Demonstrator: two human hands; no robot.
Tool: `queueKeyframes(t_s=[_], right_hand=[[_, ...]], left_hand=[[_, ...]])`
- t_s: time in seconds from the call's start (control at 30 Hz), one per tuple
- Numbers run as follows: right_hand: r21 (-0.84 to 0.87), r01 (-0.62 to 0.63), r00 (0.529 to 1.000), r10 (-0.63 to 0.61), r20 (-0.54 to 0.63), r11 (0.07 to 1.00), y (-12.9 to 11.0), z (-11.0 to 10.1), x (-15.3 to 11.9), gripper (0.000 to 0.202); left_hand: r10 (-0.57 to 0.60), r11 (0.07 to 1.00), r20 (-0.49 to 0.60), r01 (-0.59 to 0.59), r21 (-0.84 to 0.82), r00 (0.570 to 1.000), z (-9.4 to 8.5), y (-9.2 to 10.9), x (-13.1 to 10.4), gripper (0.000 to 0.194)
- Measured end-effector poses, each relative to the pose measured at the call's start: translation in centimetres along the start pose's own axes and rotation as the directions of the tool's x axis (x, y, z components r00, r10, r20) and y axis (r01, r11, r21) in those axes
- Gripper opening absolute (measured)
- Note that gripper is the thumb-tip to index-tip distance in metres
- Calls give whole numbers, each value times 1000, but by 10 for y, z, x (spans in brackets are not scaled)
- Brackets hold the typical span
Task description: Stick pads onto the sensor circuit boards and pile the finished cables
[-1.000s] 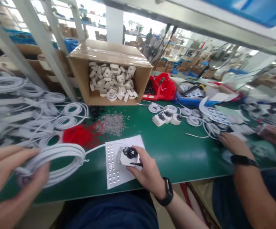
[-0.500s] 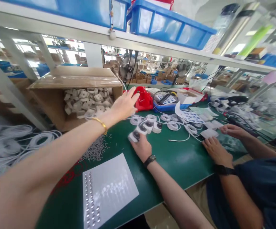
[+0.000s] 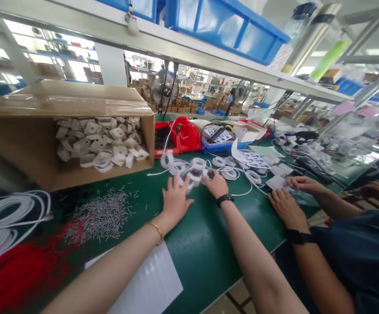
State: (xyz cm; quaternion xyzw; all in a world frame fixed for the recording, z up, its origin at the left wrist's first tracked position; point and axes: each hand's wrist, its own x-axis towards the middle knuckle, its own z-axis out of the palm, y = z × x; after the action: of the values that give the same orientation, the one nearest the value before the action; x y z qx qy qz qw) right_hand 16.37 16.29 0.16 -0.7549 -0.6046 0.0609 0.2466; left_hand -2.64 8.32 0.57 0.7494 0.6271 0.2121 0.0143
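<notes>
The left hand (image 3: 175,198), gold bracelet (image 3: 156,231) at its wrist, is spreading its fingers palm down, its fingertips reaching the near left side of a cluster of white-housed units (image 3: 194,178) with black parts. The right hand (image 3: 217,185), wearing a black watch (image 3: 224,199), is curling its fingers around the rightmost unit (image 3: 209,174) of that cluster. The hands are working close beside each other without touching, and the units are resting on the green counter (image 3: 205,244), just in front of coiled white cables (image 3: 197,164). Behind the coils, a red bin (image 3: 189,136) is standing beside a blue tray (image 3: 225,147), and a blue-dotted sheet (image 3: 253,158) is lying to the right with its left edge curling up. On the left, an open cardboard box (image 3: 78,99) is holding many white plastic housings (image 3: 110,138); in front of it, a pile of small metal screws or pins (image 3: 106,213) is lying near a blurred red heap (image 3: 12,270), with more looped white cables (image 3: 6,218) at the far left. The left forearm is passing over a white sheet (image 3: 163,279). At the right, a co-worker's two hands (image 3: 287,207) are handling flat white pieces (image 3: 276,182). Overhead, a shelf (image 3: 192,60) is carrying a blue bin (image 3: 222,26).
</notes>
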Motion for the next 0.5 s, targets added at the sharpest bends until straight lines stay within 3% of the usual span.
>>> queueKeyframes(t_s=[0.3, 0.5], right_hand=[[109, 171, 976, -184, 120, 979, 33, 12, 59, 53], [171, 245, 955, -268, 125, 954, 22, 28, 49, 52]], left_hand=[[-77, 996, -23, 78, 51, 997, 12, 2, 15, 64], [-125, 991, -87, 129, 40, 988, 21, 5, 31, 73]])
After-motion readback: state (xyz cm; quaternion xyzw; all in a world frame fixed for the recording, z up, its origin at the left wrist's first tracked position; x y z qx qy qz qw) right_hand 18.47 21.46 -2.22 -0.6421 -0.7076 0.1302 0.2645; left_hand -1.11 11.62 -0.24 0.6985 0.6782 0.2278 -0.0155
